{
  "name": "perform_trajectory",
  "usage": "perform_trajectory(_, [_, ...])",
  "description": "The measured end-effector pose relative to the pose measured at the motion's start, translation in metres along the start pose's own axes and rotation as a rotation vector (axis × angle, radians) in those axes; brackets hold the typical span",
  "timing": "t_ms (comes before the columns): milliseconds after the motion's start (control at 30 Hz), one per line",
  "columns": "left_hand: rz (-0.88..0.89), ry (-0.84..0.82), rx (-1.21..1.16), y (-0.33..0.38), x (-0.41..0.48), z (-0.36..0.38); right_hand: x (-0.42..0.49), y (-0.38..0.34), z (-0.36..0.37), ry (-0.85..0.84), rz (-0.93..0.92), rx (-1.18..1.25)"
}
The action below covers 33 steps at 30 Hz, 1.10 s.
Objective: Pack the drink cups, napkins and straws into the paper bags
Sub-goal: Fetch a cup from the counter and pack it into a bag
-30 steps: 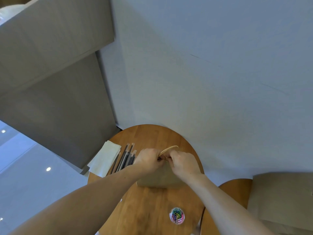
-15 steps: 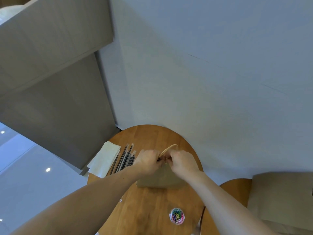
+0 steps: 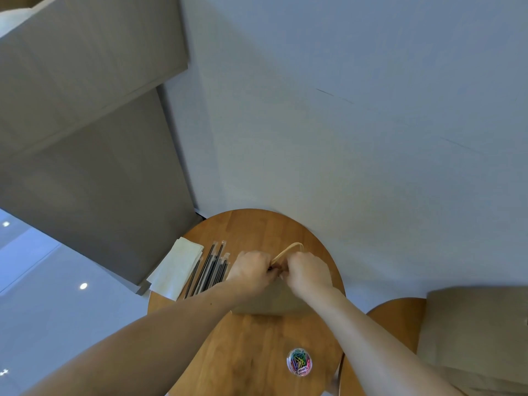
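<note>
A brown paper bag (image 3: 268, 302) stands on the round wooden table (image 3: 257, 352). Its twisted paper handle (image 3: 287, 250) loops up between my hands. My left hand (image 3: 251, 271) and my right hand (image 3: 308, 274) meet at the bag's top edge, fingers curled and pinching it together. Several wrapped black straws (image 3: 210, 270) lie to the left of the bag. A stack of white napkins (image 3: 177, 268) lies at the table's left rim. The bag's inside is hidden.
A clear round tub of coloured paper clips (image 3: 299, 362) sits near the table's front edge. A second wooden table (image 3: 394, 318) with more brown bags (image 3: 477, 332) is at the right. A grey wall rises behind and a grey cabinet (image 3: 94, 181) at the left.
Both hands stay at the bag's top with only slight finger shifts. Nothing else has moved.
</note>
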<state>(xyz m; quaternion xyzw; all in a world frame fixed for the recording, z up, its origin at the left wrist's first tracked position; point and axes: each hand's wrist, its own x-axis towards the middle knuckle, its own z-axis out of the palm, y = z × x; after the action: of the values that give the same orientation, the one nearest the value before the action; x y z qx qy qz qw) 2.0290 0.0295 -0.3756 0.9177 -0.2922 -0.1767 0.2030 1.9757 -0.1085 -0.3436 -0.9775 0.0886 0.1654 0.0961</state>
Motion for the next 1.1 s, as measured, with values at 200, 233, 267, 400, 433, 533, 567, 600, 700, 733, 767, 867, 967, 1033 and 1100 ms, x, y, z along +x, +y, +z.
perform_trajectory(200, [-0.025,-0.002,-0.039,0.001,-0.006,0.000,0.002,-0.006,-0.004,-0.070,-0.005,-0.019])
perform_trajectory(233, [-0.025,-0.002,-0.047,0.001,-0.007,0.001,0.001,-0.007,-0.005,-0.074,-0.014,-0.023])
perform_trajectory(267, [-0.021,0.000,-0.057,0.001,-0.007,0.001,0.001,-0.006,-0.006,-0.076,-0.021,-0.032])
perform_trajectory(400, [0.007,0.038,-0.034,0.002,-0.008,0.002,0.000,-0.006,-0.006,-0.063,-0.040,-0.073])
perform_trajectory(433, [0.010,0.047,-0.024,0.002,-0.008,0.002,0.000,-0.006,-0.006,-0.054,-0.044,-0.073])
perform_trajectory(533, [0.021,0.052,-0.015,-0.001,-0.007,-0.001,-0.004,-0.005,-0.003,0.019,-0.094,-0.065])
perform_trajectory(567, [0.026,0.049,-0.019,-0.002,-0.008,-0.002,-0.007,-0.004,0.001,0.059,-0.128,-0.042])
perform_trajectory(600, [0.028,0.049,-0.030,-0.003,-0.008,-0.004,-0.010,0.000,0.005,0.098,-0.163,-0.007])
perform_trajectory(700, [0.012,0.074,-0.094,-0.011,-0.014,-0.006,-0.027,0.015,0.016,0.260,-0.306,0.111])
perform_trajectory(733, [0.000,0.084,-0.111,-0.015,-0.017,-0.007,-0.033,0.022,0.018,0.350,-0.378,0.165])
perform_trajectory(767, [-0.017,0.093,-0.131,-0.020,-0.020,-0.008,-0.038,0.030,0.021,0.464,-0.447,0.215])
perform_trajectory(867, [-0.094,0.084,-0.167,-0.038,-0.030,-0.010,-0.046,0.058,0.027,0.625,-0.353,0.289])
perform_trajectory(967, [-0.189,-0.005,-0.213,-0.049,-0.036,-0.008,-0.041,0.084,0.034,0.396,0.012,0.317])
perform_trajectory(1033, [-0.273,-0.066,-0.298,-0.055,-0.036,-0.004,-0.036,0.093,0.041,0.166,0.076,0.408])
perform_trajectory(1100, [-0.324,-0.089,-0.314,-0.059,-0.035,0.000,-0.030,0.095,0.053,0.037,0.070,0.525])
